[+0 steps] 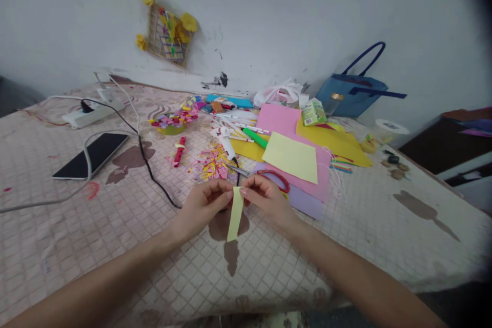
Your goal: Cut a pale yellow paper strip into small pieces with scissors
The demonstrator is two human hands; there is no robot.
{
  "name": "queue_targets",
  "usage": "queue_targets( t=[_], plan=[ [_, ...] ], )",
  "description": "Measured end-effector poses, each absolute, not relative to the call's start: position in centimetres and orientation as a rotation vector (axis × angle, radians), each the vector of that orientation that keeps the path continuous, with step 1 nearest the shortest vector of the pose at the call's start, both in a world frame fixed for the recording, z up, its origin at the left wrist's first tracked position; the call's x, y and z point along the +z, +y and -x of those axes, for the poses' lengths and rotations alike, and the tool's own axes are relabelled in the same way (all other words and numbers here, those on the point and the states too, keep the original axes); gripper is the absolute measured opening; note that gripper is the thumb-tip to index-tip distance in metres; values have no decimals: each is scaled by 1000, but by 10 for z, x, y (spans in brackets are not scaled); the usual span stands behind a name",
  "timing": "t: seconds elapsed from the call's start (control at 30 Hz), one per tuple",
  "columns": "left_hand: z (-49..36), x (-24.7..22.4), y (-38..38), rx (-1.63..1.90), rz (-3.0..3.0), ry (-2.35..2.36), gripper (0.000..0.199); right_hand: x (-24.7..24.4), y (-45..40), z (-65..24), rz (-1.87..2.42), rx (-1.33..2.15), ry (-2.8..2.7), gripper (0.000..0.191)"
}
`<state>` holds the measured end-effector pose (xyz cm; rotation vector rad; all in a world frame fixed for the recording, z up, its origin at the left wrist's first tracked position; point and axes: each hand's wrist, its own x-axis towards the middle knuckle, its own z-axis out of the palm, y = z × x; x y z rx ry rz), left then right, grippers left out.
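Note:
A pale yellow paper strip hangs down between my two hands, its top edge pinched at both corners. My left hand is closed on the strip's left corner, thumb in front. On the other corner, my right hand pinches it the same way. Just beyond my right hand lie red-handled scissors, partly hidden. A white glue gun rests behind my hands, beside a pile of pink and yellow paper scraps. A pale yellow sheet lies over pink paper to the right.
A tablet and a white power strip are at the left, with a black cable running toward my hands. A blue bag stands by the wall. A red clothespin-like piece lies left of the scraps.

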<state>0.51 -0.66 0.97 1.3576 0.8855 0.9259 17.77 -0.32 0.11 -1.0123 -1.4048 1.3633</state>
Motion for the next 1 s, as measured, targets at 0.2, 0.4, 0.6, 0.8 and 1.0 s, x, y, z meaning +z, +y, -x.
queue_targets(
  t=[0.2, 0.4, 0.6, 0.8, 1.0],
  plan=[
    [-5, 7, -5, 925, -1361, 917, 16, -1, -3, -179, 1020, 1335, -1475, 18],
    [-6, 5, -5, 975, -1305, 953, 18, -3, -6, -177, 1040, 1271, -1542, 18],
    [-7, 5, -3, 1058, -1285, 1000, 15, 0, -8, -175, 1080, 1417, -1503, 27],
    [-7, 5, -4, 1054, -1295, 974, 15, -4, -6, -176, 1068, 1323, -1503, 25],
    [-7, 5, -5, 1035, -1381, 991, 14, -3, -5, -176, 1094, 1253, -1491, 23]
  ],
)
